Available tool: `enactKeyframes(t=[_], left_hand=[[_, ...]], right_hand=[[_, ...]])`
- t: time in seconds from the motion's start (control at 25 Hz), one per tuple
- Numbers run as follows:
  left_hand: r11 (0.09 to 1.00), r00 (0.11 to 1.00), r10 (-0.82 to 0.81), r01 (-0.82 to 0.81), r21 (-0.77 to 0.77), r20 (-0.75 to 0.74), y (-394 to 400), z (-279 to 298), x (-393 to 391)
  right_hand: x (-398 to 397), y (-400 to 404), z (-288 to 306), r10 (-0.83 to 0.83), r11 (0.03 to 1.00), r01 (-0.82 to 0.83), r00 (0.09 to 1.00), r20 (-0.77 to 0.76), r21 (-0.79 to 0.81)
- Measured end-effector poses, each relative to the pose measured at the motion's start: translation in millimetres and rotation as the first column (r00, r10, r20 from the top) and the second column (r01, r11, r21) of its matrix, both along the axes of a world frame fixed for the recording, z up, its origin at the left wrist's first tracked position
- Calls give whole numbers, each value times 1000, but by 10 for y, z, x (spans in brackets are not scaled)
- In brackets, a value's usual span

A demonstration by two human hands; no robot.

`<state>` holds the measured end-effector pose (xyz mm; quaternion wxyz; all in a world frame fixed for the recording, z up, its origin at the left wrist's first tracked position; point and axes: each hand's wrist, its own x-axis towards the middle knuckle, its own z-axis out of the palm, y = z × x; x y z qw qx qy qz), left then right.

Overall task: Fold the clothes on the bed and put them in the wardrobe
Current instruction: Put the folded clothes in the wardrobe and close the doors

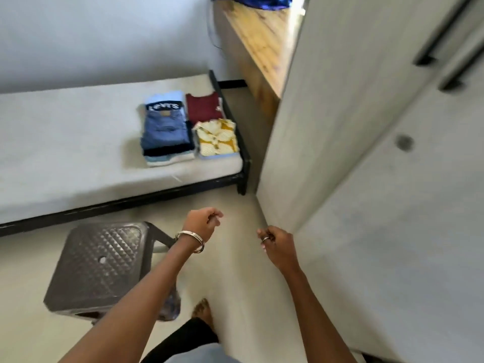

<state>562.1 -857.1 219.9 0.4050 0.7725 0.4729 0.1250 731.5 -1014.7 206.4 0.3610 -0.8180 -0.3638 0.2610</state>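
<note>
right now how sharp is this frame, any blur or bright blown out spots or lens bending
Head view: soft all over with motion smear, worst on the wardrobe at right; the folded clothes stay readable on the bed. Glare blows out the gap above the wooden board. Wide-angle bending tilts the wardrobe edges. Both hands are fairly crisp.
</note>
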Motion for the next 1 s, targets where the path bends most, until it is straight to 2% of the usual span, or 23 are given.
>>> enactKeyframes(t=[0.12, 0.24, 0.36, 0.44, 0.68, 0.76, 0.84, 0.92, 1.0], left_hand=[[987, 985, 158, -161, -27, -73, 920, 46, -379], [908, 924, 381, -380, -175, -31, 1774, 71, -630], [685, 784, 620, -561, -464, -33, 2394, -3, -731], [525, 701, 709, -595, -609, -74, 2804, -98, -772], [282, 563, 802, -651, -705, -200, 4061, -495, -756], [269, 527, 819, -700, -662, -226, 4620, -578, -661], [312, 536, 815, -724, -615, -218, 5052, -659, -607], [363, 564, 794, -739, -568, -226, 5518, -819, -522], [414, 611, 755, -724, -551, -236, 5943, -966, -407]], right_hand=[[32, 1101, 51, 63, 998, -63, 998, 2, 13], [21, 2143, 88, 143, 989, -143, 990, -7, -19], [32, 2900, 65, 182, 977, -186, 982, -53, -102], [97, 3423, -30, 182, 970, -197, 977, -112, -140], [346, 5063, -548, 154, 934, -274, 888, -433, -229], [477, 5644, -704, 115, 912, -300, 841, -529, -278], [576, 6126, -853, 18, 914, -257, 800, -600, -315], [669, 6600, -1054, -54, 919, -189, 808, -586, -345], [725, 6953, -1254, -59, 918, -176, 826, -560, -357]])
